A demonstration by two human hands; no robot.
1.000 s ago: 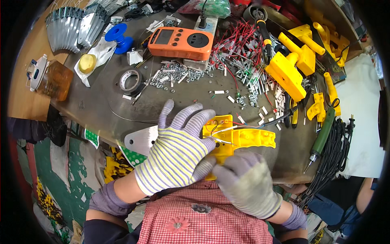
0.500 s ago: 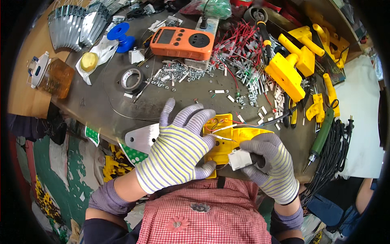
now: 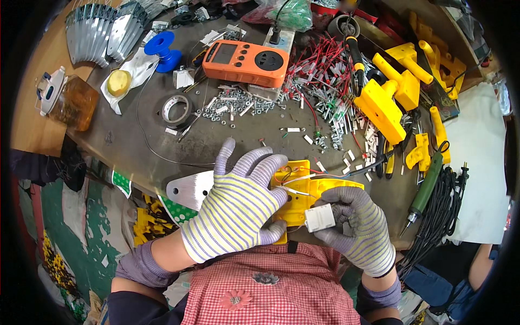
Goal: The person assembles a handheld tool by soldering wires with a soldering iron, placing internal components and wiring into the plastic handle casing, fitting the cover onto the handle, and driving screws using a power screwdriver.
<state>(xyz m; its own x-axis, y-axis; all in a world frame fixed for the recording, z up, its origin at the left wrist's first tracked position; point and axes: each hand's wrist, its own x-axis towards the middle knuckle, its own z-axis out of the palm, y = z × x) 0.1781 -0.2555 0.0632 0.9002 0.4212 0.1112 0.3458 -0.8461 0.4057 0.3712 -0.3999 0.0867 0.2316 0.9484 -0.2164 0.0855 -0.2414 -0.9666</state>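
A yellow plastic housing [image 3: 297, 208] with thin wires in it lies at the table's near edge. My left hand [image 3: 233, 200], in a striped glove, rests palm down over its left side. Thumb and index finger press on the housing, while the other fingers are spread. Under that hand a flat metal plate with holes [image 3: 184, 190] sticks out to the left. My right hand [image 3: 357, 227], gloved too, pinches a small white rectangular block [image 3: 320, 218] just above the housing's lower right. White-sleeved wire ends [image 3: 297, 191] lie across the housing by my left index finger.
An orange meter [image 3: 246, 60], a tape roll [image 3: 176, 110] and a blue spool [image 3: 162, 50] stand farther back. Screws, nuts and red wires [image 3: 319, 67] lie heaped behind. Yellow housings [image 3: 381, 111] and a green-handled soldering iron [image 3: 427, 187] are on the right.
My right hand has turned the white block so its broad face shows more, and its fingers have curled further. My left hand stays on the housing. The view has shifted slightly.
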